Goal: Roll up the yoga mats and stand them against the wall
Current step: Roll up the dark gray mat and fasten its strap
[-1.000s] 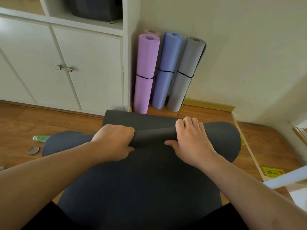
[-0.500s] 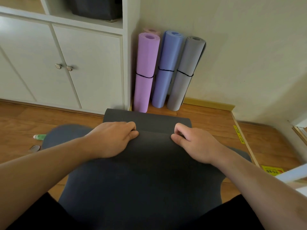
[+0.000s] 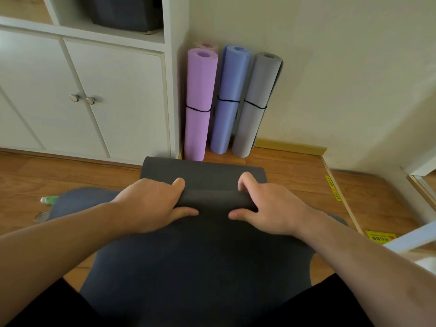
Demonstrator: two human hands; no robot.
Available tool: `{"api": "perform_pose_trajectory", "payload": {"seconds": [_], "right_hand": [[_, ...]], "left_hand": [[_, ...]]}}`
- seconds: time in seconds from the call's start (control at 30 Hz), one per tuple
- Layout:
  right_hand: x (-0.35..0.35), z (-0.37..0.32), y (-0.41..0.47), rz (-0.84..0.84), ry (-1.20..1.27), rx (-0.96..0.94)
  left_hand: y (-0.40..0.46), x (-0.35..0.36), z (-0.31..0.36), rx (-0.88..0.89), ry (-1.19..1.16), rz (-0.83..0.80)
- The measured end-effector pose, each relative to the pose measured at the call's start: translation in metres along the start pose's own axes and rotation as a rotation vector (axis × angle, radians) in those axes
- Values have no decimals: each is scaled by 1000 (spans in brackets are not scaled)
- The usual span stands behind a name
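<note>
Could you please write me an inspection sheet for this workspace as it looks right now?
Surface: wooden floor, the dark mat lies on it.
Job's things: dark grey mat partly rolled, roll at its far end; lilac mat, blue mat and grey mat stand rolled and banded in the corner; a pink mat peeks out behind.
Clutter: green bottle and round lid at left; yellow label at right.
Hands: left hand and right hand both grip the roll.
Cables: nothing seen.
Surroundings: white cabinet, wall.
</note>
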State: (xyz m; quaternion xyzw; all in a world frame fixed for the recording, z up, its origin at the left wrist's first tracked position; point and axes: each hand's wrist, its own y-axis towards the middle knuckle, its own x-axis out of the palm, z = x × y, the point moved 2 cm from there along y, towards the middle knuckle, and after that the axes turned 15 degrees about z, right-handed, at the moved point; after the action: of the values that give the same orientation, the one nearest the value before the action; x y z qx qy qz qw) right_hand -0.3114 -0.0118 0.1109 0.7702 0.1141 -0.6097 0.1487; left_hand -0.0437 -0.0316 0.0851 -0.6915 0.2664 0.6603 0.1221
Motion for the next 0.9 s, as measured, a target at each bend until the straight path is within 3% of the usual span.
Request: {"api": "perform_pose_trajectory", "payload": {"seconds": [0.13,0.23,0.37,0.5,0.67,0.9], "right_hand": [[0,-3,-5,-26,202,-22],[-1,-5,-5,41,93,-91],[6,-12,-8,66,-181,-105],[11,-16,-9,-41,-287,-120],[13,-11,-8,-299,13,44],[7,1,-5,-203,329,83]], "left_hand": [[-2,0,-9,-77,-313,-224],[-2,4,-7,-130,-438,-311],[1,7,-2,-144,-398,-368],[1,7,-3,-78,-255,-330],[-1,12,-4,-44,-420,-463],[0,2,-9,-82,-667,-367]]}}
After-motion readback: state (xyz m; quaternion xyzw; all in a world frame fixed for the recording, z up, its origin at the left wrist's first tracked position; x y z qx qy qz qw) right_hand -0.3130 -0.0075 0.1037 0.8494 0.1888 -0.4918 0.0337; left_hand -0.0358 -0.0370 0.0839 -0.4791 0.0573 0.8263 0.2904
